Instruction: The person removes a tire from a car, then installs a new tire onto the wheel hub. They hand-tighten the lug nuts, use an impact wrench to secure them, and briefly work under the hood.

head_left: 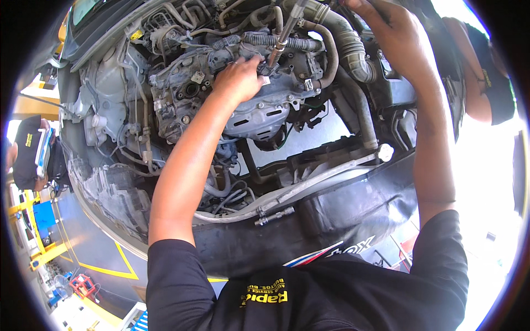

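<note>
My left hand [237,80] rests on top of the car engine [207,63], its fingers curled beside a small connector [266,80]. What lies between those fingertips is mostly hidden. Right by them, a long metal socket extension [281,41] stands tilted, its lower end down among the engine parts and its upper end running out of view at the top. My right hand [395,30] is raised at the upper right, past the extension. The top edge of the picture cuts off its fingers, so their grip does not show.
Another metal extension piece [275,216] lies on the black cover [353,204] over the car's front edge. A ribbed air hose [353,52] curves right of the engine. A person [30,151] stands at the left and another person [488,71] at the right.
</note>
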A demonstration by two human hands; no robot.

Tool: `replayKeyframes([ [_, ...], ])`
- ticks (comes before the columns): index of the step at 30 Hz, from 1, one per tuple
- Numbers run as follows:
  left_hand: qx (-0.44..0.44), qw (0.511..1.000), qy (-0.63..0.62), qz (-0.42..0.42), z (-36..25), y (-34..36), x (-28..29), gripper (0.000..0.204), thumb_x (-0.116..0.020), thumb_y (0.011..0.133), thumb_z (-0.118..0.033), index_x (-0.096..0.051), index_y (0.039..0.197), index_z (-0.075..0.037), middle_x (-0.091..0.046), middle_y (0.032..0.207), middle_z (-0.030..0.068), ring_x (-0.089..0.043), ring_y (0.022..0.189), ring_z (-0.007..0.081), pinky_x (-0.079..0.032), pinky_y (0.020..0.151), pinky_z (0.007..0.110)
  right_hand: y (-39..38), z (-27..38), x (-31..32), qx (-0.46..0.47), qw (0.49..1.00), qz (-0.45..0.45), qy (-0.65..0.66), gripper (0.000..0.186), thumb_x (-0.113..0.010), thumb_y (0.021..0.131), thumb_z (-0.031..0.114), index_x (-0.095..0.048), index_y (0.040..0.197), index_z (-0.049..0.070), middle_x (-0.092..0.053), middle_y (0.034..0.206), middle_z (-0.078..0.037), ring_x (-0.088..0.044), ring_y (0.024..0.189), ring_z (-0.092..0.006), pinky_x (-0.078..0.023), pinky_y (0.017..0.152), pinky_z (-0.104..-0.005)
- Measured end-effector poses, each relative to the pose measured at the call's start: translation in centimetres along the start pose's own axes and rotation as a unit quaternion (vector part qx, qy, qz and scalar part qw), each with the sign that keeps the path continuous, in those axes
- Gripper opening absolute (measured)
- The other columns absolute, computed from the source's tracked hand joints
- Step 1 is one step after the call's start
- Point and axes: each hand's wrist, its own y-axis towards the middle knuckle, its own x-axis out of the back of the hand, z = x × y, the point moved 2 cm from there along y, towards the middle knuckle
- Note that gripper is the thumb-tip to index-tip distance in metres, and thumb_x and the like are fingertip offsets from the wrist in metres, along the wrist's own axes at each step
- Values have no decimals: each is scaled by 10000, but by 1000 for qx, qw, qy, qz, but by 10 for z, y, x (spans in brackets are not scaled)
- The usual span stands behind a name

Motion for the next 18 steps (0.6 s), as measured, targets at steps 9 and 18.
replayKeyframes([
  [9, -19, 993, 111, -24, 19, -19, 25, 501, -676, 899, -592, -684, 1028, -108, -624, 1151, 141, -607, 1164, 363, -491, 982, 519, -4, 6, -28, -45, 999, 19, -23, 453, -603, 1000, 478, -748, 925, 56, -679, 797, -234, -670, 791, -448, -506, 720, -519],
  [18, 8, 990, 125, -68, 19, -34, 18, 333, -774, 857, -422, -705, 1015, -138, -574, 1185, 93, -513, 1224, 344, -428, 1027, 536, 9, 10, -84, 21, 998, -3, -65, 522, -582, 977, 611, -780, 1041, 132, -729, 809, -142, -718, 793, -369, -566, 740, -462],
])
